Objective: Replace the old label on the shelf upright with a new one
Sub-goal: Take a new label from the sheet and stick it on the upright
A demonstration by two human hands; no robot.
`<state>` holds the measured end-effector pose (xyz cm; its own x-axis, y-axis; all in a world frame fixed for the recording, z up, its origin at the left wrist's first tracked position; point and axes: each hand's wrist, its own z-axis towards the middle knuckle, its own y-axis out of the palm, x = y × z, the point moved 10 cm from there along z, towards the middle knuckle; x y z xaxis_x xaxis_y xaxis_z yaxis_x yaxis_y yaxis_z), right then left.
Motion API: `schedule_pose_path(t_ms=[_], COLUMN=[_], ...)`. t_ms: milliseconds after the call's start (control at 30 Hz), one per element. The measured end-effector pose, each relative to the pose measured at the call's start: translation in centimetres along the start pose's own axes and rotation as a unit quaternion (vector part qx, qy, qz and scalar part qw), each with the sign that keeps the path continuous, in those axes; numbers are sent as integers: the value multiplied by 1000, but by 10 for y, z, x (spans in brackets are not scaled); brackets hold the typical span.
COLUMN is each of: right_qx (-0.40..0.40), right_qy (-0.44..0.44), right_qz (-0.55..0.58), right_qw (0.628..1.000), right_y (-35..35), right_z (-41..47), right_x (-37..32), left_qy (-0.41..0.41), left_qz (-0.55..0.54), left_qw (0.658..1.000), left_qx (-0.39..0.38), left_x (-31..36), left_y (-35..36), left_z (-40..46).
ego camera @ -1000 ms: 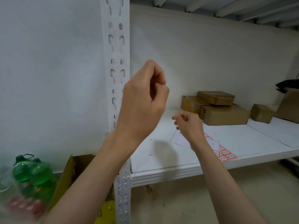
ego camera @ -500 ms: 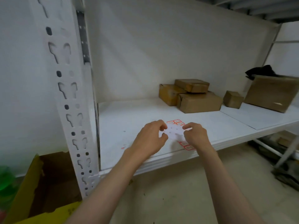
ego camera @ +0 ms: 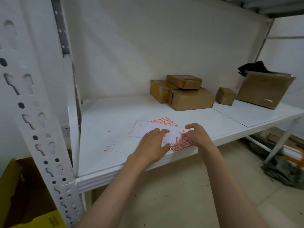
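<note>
Label sheet: left hand now flat on it; right hand pinching label.

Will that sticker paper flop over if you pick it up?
Probably. The sticker sheet looks thin and lies flat, so it should bend and weigh little. It might slide on the smooth white shelf, which may be why the left hand rests on it.

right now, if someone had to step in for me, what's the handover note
Left hand: fingers straight, pressing flat on the white sheet on the shelf.
Right hand: fingers curled, picking at the red-bordered labels near the shelf's front edge; a firm grip on one cannot be confirmed.
Shelf upright: no label visible on the face in view.
Done: the old label seems to be off; red scraps lie on the shelf.
Left: peel a new label and stick it on the upright.
</note>
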<state>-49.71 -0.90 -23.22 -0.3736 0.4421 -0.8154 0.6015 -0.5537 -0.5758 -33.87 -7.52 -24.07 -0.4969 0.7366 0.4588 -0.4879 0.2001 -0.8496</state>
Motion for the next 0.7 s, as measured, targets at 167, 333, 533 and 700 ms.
schedule_pose_path(t_ms=[167,333,533,700], right_qx=[-8,-12,1,38], right_qy=[-1,2,-24,-46], right_qz=[20,45,43,155], right_qw=[1000,999,999,986], right_y=[-3,-5,-6,-2], right_z=[-1,-4,-13,-40], right_x=[-2,-1,-13,-36], left_qy=[3,44,68,44], left_qz=[-22,36,-4,-64], left_qw=[1000,998,996,975], left_qx=[19,24,65,210], left_x=[2,12,18,9], left_y=[-7,-18,-28,-61], left_z=[-2,-9,-28,-41])
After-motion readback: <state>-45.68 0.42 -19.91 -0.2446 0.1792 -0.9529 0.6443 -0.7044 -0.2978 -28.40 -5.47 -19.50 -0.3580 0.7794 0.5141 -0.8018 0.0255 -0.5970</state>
